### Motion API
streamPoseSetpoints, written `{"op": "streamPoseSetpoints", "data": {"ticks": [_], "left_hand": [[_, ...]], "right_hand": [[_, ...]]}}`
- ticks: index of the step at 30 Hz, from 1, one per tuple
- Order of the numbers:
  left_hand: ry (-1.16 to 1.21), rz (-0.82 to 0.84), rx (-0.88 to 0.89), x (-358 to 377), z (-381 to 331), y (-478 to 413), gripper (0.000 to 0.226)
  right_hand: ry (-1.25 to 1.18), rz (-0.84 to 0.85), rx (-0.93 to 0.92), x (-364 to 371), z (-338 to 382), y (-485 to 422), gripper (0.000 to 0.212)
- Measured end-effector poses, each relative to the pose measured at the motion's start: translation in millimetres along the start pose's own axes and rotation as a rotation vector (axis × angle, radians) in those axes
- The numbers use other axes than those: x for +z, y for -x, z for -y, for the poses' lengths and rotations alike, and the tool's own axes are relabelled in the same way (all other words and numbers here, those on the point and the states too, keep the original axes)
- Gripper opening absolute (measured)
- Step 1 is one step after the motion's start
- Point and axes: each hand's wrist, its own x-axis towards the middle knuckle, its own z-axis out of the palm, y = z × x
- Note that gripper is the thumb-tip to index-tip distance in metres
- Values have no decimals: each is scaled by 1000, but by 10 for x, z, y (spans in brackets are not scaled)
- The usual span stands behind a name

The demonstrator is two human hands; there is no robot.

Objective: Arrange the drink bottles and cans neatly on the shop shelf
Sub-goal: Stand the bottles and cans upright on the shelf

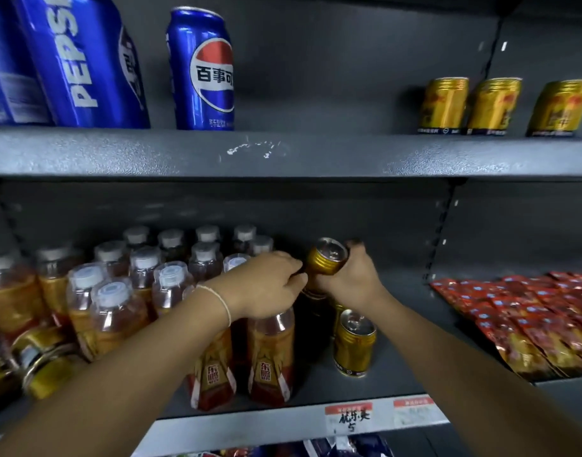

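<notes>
On the lower shelf (pixel 398 367) my right hand (pixel 352 275) grips a gold can (pixel 327 257), tilted with its top toward me. My left hand (pixel 269 285) reaches in beside it, fingertips touching the can's lower part; its fingers are curled, and what they hold is hidden. Below them another gold can (pixel 353 344) stands upright, with a further one partly hidden behind it. Several amber drink bottles (pixel 118 291) with clear caps stand in rows on the left, two of them (pixel 271 357) at the front under my left forearm.
The upper shelf (pixel 283 153) carries blue Pepsi cans (pixel 202 70) at the left and three gold cans (pixel 495 107) at the right. Red snack packets (pixel 540 318) lie on the lower shelf's right. Gold cans (pixel 42 361) lie tipped at the lower left. Price tags (pixel 349 417) line the shelf edge.
</notes>
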Motion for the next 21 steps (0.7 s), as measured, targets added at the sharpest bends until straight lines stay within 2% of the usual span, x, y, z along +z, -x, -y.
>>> {"op": "streamPoseSetpoints", "data": {"ticks": [2, 4, 5, 7, 10, 15, 21], "left_hand": [[-30, 20, -17, 37, -27, 11, 42], [-88, 35, -18, 72, -54, 25, 38], [-118, 34, -21, 85, -68, 31, 37], [-162, 11, -26, 104, -95, 53, 37], [-196, -35, -23, 117, -131, 87, 41], [-212, -109, -15, 148, -143, 122, 30], [-215, -130, -12, 160, -140, 126, 30]], "right_hand": [[134, 105, -47, 80, -10, -63, 70], [343, 218, -153, 156, -27, -123, 40], [449, 264, -197, 186, -36, -149, 33], [612, 337, -219, 234, -66, -193, 42], [718, 338, -211, 321, -124, -246, 57], [783, 397, -181, 426, -153, -270, 60], [782, 387, -195, 478, -204, -266, 57]]}}
